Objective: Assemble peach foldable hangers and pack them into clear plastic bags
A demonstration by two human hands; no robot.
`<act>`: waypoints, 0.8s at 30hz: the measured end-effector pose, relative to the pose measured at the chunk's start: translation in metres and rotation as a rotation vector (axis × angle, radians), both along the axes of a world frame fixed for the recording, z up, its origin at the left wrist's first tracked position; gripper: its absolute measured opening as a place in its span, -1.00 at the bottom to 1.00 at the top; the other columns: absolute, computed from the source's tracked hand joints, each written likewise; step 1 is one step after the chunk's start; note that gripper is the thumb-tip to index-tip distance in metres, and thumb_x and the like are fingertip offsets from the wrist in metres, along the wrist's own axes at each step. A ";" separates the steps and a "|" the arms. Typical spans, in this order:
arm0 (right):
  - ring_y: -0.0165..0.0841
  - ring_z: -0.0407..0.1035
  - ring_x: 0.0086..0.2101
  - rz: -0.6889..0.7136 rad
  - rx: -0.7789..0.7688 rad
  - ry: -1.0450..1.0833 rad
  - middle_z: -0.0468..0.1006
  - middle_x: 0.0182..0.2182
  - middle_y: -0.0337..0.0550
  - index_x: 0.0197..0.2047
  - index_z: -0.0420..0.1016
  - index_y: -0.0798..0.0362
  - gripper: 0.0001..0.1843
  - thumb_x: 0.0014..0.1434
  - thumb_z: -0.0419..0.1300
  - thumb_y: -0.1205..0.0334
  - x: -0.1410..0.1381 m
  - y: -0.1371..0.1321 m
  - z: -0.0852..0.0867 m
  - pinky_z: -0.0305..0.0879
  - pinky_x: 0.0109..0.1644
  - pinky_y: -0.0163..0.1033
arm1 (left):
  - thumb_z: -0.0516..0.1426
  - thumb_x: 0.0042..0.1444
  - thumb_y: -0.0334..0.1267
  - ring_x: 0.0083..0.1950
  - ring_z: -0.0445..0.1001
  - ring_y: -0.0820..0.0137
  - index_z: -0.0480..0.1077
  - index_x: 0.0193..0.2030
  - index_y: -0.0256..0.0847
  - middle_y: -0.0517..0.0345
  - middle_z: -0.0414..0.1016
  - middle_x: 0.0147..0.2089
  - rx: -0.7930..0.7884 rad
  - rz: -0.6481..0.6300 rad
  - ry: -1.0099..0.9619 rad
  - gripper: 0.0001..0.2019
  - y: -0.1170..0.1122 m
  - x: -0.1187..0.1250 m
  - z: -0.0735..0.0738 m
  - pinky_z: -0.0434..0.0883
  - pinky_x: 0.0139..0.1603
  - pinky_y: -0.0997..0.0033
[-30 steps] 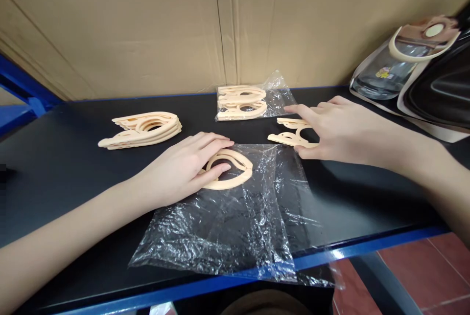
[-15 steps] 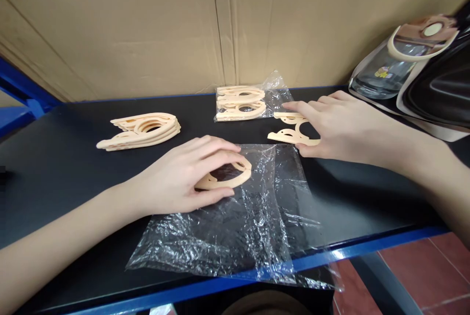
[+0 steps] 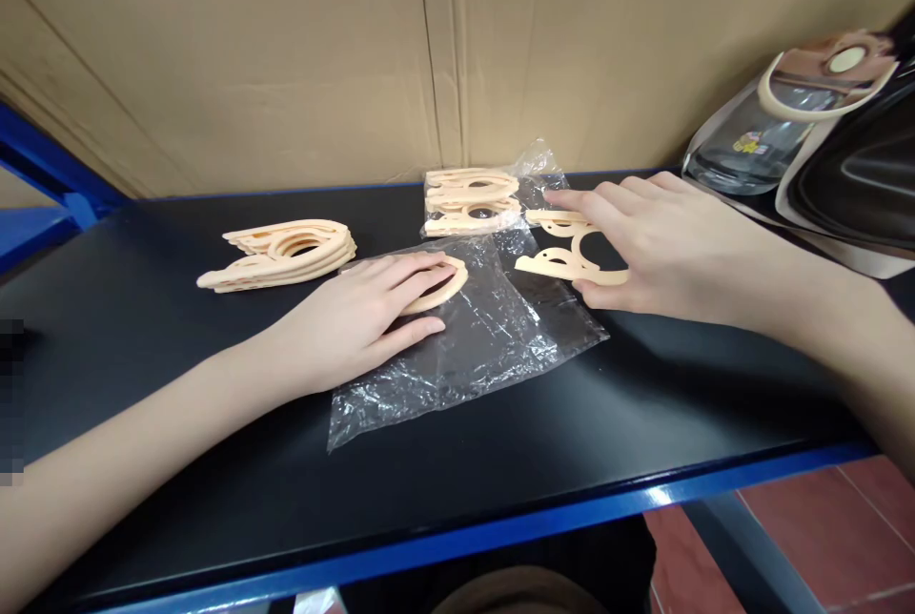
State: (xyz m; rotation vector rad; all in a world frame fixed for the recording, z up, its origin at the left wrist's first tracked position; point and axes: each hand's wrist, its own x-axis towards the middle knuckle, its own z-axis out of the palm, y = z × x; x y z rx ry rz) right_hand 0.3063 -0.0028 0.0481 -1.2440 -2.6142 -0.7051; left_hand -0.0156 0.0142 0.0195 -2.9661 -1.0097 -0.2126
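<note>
My left hand [image 3: 364, 314] rests over a beige plastic folding hanger [image 3: 456, 284], its fingers and thumb curled round the piece. Under that hand lies a clear plastic bag [image 3: 457, 366]; whether the hanger is inside it or on top I cannot tell. At the right, my right hand [image 3: 636, 237] spans another beige hanger [image 3: 547, 263], thumb at the near edge and fingers over the far side. A stack of folded hangers [image 3: 286, 256] lies to the left. Behind the hands, more beige hangers [image 3: 472, 204] sit in a clear bag.
The black shelf top [image 3: 429, 490] has a blue metal front edge [image 3: 558, 514]. A cardboard wall [image 3: 286, 51] stands behind. At the far right are a clear bottle with a strap [image 3: 750, 137] and a dark bag [image 3: 850, 175].
My left hand has slid away from me with the hanger and the clear bag, whose near end has left the shelf's front edge. My right hand and its hanger have shifted only slightly.
</note>
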 end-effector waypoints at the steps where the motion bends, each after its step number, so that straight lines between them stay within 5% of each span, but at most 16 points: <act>1: 0.00 0.46 -0.14 0.001 -0.001 -0.021 0.60 -0.10 0.09 0.37 0.21 0.19 -0.29 0.25 0.11 -0.01 0.001 0.000 0.000 0.30 -0.05 0.03 | -0.13 0.44 0.09 0.45 0.22 0.13 0.14 0.46 -0.15 -0.03 0.21 0.47 -0.017 0.006 0.002 -0.42 0.000 0.000 0.000 0.22 0.42 -0.03; 10: -0.15 0.50 -0.19 0.088 -0.304 0.021 0.63 -0.09 -0.07 0.31 0.31 -0.01 -0.33 0.16 0.24 0.00 -0.001 -0.007 0.000 0.30 -0.02 -0.04 | -0.04 0.30 0.31 0.54 -0.01 0.07 0.00 0.51 -0.14 -0.03 -0.02 0.56 -0.136 -0.009 0.005 -0.20 -0.002 -0.001 -0.002 0.07 0.49 -0.11; 16: -0.16 0.49 -0.11 0.202 -0.355 0.069 0.62 -0.03 -0.12 0.29 0.34 -0.03 -0.36 0.18 0.26 0.00 -0.013 -0.012 0.004 0.27 0.02 -0.06 | -0.02 0.25 0.36 0.55 -0.04 0.10 -0.03 0.52 -0.14 0.01 -0.06 0.57 -0.146 -0.040 0.005 -0.13 -0.004 -0.001 -0.005 0.06 0.50 -0.06; 21: -0.05 0.44 -0.07 0.195 -0.234 0.066 0.58 0.03 0.03 0.26 0.38 0.09 -0.41 0.21 0.20 0.05 -0.015 -0.011 0.007 0.25 0.00 -0.01 | -0.02 0.25 0.37 0.55 -0.05 0.07 -0.05 0.53 -0.14 0.00 -0.07 0.57 -0.166 -0.030 0.019 -0.12 -0.008 0.002 -0.004 0.07 0.50 -0.07; 24: -0.07 0.44 -0.06 0.200 -0.334 0.109 0.59 0.01 -0.03 0.27 0.38 0.03 -0.38 0.18 0.22 0.03 -0.014 -0.011 0.009 0.26 0.02 -0.01 | -0.01 0.23 0.38 0.53 0.02 0.01 0.03 0.50 -0.20 -0.06 0.00 0.55 -0.135 -0.034 0.002 -0.11 -0.009 0.005 -0.002 0.13 0.47 -0.10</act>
